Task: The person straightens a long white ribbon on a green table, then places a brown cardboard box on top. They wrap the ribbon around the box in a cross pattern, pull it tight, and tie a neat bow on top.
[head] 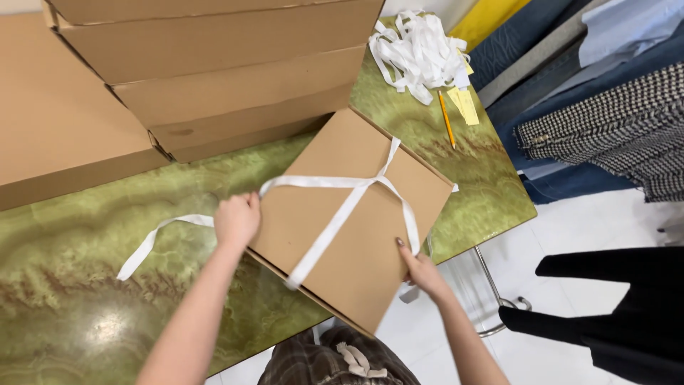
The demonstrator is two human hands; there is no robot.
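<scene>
Green marbled table [107, 285] fills most of the view, w/ a stack of big flat cardboard boxes [214, 78] along its far side. In the middle, near the front edge, lies a smaller flat cardboard box [356, 235], turned at an angle, its near corner hanging past the table edge. White ribbon [342, 214] crosses over the lid, strands meeting approx. at the upper centre; one loose end trails off left across the tabletop.

Left hand [237, 219] sits at the box's left edge, fingers curled in tight round the ribbon where it leaves the lid – looks like a fist grip, though the fingertips are hidden. Right hand [420, 269] is at the box's lower right edge, fingers pressed together against the side, thumb on top by the ribbon loop; can't tell if it pinches the ribbon.

Far right corner of the table: heap of white ribbon strips [417, 53], then yellow paper slips [464, 105], then an orange pencil [447, 120] just beside them.
</scene>
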